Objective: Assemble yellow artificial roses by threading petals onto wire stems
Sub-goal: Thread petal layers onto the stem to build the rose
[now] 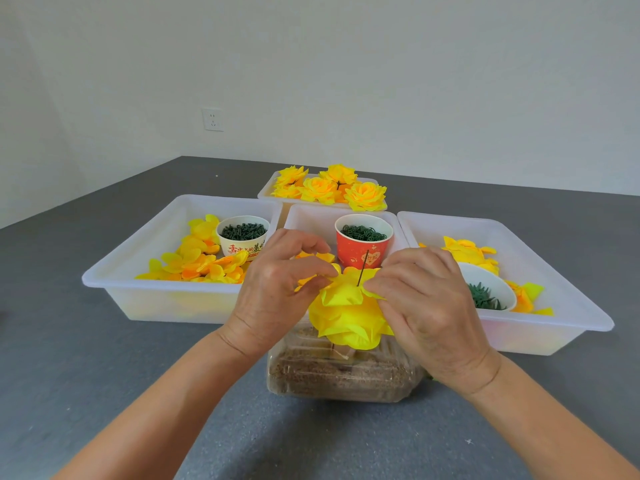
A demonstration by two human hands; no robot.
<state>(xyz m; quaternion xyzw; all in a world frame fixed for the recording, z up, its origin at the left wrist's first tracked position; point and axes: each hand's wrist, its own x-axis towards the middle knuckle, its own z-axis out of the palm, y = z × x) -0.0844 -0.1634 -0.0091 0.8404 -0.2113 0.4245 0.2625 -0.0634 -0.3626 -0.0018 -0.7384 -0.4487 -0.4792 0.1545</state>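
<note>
Both hands are on the yellow petal layer [341, 297], left hand [277, 289] and right hand [420, 306] fingers pinching its edges, with the wire stem [363, 268] poking up through it, right above a clear container [343, 375] on the grey bench [104, 375].

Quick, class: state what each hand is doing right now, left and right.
Left hand: closed, pinching the yellow petal layer on the wire stem.
Right hand: closed, pinching the same petal layer from the other side.
</note>
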